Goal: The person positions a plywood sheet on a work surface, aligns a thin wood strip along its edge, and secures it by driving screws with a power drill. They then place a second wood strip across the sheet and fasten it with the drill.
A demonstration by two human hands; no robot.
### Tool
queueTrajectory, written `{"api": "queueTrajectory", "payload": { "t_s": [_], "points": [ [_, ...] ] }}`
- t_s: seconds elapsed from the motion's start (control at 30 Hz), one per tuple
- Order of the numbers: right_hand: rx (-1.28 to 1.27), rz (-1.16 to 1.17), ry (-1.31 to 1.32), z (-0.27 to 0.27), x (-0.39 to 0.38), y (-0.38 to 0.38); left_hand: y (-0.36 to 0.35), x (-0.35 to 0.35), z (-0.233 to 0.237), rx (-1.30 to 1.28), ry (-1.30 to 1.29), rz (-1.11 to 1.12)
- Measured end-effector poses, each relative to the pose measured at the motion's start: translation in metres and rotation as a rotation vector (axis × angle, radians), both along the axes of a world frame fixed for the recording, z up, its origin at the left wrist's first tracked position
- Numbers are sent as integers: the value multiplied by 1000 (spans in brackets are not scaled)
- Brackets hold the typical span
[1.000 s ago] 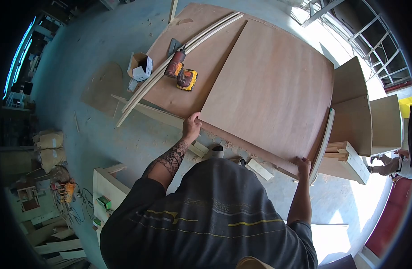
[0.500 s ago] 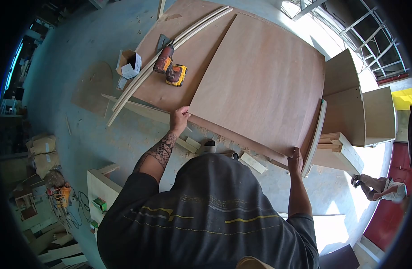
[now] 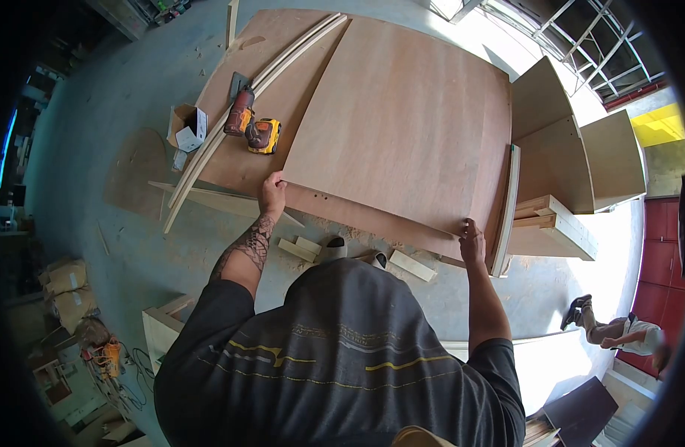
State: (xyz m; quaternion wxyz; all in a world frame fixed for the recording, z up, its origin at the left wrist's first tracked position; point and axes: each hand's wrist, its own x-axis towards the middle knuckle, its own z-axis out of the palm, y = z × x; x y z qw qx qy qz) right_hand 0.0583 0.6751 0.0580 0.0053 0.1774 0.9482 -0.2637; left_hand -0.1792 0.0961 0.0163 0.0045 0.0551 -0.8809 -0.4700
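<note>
Well, the big, flat, light-brown wooden sheet (image 3: 402, 112) lies on a wider reddish-brown wooden board (image 3: 242, 167). The left hand (image 3: 272, 195) is nearly closed, pinching the sheet's near left corner; the right hand (image 3: 473, 242) pinches the other end of that edge. It looks like the step of setting the sheet straight (a yellow and dark-red power tool (image 3: 241, 113) rests to the left). Next seems to call for both hands working evenly.

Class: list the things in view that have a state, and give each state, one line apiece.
Upper panel: overlapping lower board, near edge held
Left hand: gripping panel's left corner
Right hand: gripping panel's right corner
Power tool: lying down
Small box: open
</note>
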Motion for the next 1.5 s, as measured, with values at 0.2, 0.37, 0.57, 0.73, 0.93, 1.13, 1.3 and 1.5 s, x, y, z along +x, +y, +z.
{"api": "queueTrajectory", "payload": {
  "t_s": [0.2,0.37,0.57,0.73,0.93,1.13,1.3,1.5],
  "points": [
    [116,-18,-136,28,-7,-9,-5,-3,-13,-51,-4,12],
    [167,-34,-151,13,-10,-5,-5,-3,18,-33,-57,-29],
    [28,9,-126,7,-4,5,-11,-4,9,-8,-76,-59],
    [366,-37,-161,19,-2,-3,-5,8,-2,50,56,45],
    [206,-121,-208,34,-8,-14,-2,10,10,7,58,19],
    [155,-227,-204,36,-8,-21,-10,5,15,4,45,-42],
    [238,-70,-111,21,4,-10,-11,3,13,-40,42,-109],
    [223,-115,-60,3,13,-12,-11,3,15,-95,-3,-124]
  ]
}}
